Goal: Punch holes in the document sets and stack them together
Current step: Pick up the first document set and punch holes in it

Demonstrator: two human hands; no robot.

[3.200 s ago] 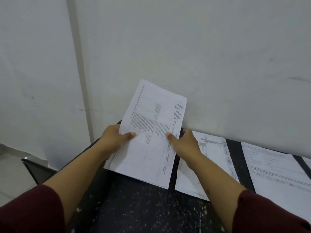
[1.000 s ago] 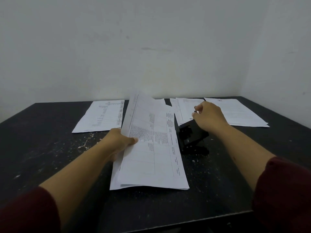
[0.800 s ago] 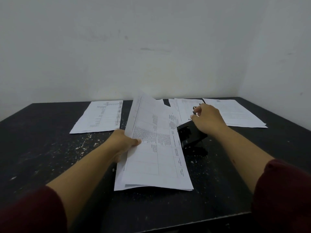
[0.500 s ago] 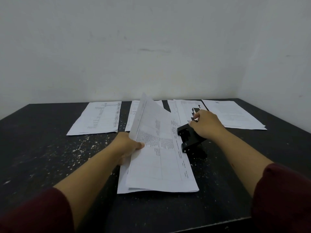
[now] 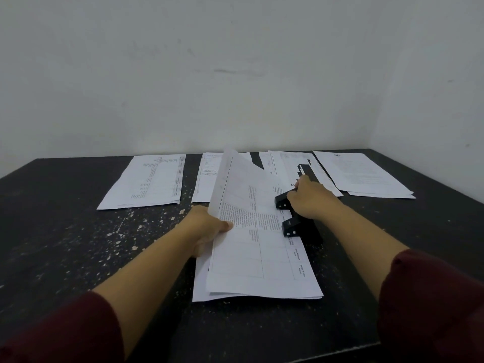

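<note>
On the dark worktop (image 5: 65, 231), in the head view, the left hand (image 5: 207, 229) grips the document set (image 5: 259, 247) by its left edge, fingers curled round the lifted sheets. Over the last second the right hand (image 5: 307, 203) has drawn the black hole punch (image 5: 293, 221) in against the set's right edge, fingers wrapped on its top. That edge now seems to sit in the punch's slot, so pressing looks next. Four other paper sets (image 5: 149, 182) lie along the wall.
</note>
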